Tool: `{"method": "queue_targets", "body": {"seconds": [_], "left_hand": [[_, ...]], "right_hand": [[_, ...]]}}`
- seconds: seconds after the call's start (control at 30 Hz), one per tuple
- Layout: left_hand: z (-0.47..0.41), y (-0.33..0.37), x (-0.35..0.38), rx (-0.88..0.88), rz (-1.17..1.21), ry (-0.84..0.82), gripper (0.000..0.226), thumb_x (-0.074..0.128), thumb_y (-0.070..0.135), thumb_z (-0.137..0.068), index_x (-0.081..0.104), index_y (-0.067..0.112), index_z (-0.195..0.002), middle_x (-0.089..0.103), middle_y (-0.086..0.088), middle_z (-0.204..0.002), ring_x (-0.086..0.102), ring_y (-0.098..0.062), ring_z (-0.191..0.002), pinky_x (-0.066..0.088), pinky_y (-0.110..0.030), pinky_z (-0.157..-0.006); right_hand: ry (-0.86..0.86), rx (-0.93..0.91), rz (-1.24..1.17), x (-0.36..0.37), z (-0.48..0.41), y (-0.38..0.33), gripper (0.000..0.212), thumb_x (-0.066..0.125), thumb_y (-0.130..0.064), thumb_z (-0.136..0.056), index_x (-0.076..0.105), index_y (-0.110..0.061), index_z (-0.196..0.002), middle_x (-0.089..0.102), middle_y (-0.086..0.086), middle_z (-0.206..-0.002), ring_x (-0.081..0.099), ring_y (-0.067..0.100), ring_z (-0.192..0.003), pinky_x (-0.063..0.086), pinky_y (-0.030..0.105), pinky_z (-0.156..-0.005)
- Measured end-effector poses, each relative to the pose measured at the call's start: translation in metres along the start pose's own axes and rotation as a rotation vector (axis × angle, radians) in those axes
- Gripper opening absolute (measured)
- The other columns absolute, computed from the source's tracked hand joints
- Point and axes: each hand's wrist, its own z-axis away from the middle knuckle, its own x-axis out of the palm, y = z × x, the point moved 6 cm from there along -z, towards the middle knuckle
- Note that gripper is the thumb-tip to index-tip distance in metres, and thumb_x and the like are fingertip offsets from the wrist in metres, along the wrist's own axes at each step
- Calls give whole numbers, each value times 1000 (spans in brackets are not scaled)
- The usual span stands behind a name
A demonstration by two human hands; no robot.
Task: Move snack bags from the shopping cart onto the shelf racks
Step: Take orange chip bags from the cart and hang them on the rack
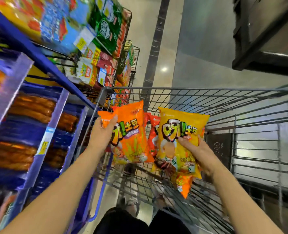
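Note:
My left hand (101, 132) grips an orange snack bag (131, 132) by its upper left corner, held above the wire shopping cart (207, 92). My right hand (194, 149) holds a yellow snack bag (177, 129) from its right side, thumb across the front. A red bag (152, 132) shows between the two. Below the yellow bag a small orange bag (183, 184) pokes out, and I cannot tell whether my right hand holds it too. The blue shelf racks (43, 61) stand on the left.
The racks hold blurred snack packs, with green and red bags (106, 27) in wire baskets further along. Price tags (44, 146) hang on the shelf fronts. A dark crate (266, 34) sits at the upper right. The aisle floor (150, 39) runs ahead.

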Motion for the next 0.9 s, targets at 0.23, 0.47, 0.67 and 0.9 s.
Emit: {"method": "queue_targets", "body": {"seconds": [0.23, 0.47, 0.67, 0.9], "left_hand": [[-2, 21, -52, -46, 157, 25, 125, 67, 97, -51, 43, 25, -150, 53, -2, -153, 54, -30, -136, 45, -58, -110], [40, 77, -100, -20, 203, -2, 110, 66, 76, -80, 20, 20, -163, 29, -3, -167, 36, -31, -150, 32, -55, -119], [52, 80, -136, 68, 156, -31, 90, 61, 80, -79, 52, 23, -148, 55, -2, -150, 55, -29, -133, 43, -48, -110], [87, 62, -169, 13, 238, 0, 99, 70, 83, -69, 54, 18, -141, 63, 3, -137, 64, -25, -121, 47, -43, -105]], "right_hand": [[-33, -111, -161, 32, 38, -46, 79, 87, -51, -71, 54, -28, -138, 74, 11, -120, 73, 35, -107, 54, 60, -96], [-124, -174, -137, 65, 84, -91, 59, 77, -35, -86, 56, -17, -137, 73, 19, -120, 71, 40, -108, 57, 55, -92], [-143, -224, -25, 95, 111, -117, 44, 74, -32, -89, 61, -16, -128, 75, 18, -114, 74, 38, -101, 61, 46, -80], [-270, -253, 132, 126, 121, -128, 53, 76, -36, -89, 57, -14, -133, 73, 19, -118, 72, 41, -106, 58, 52, -90]]}}
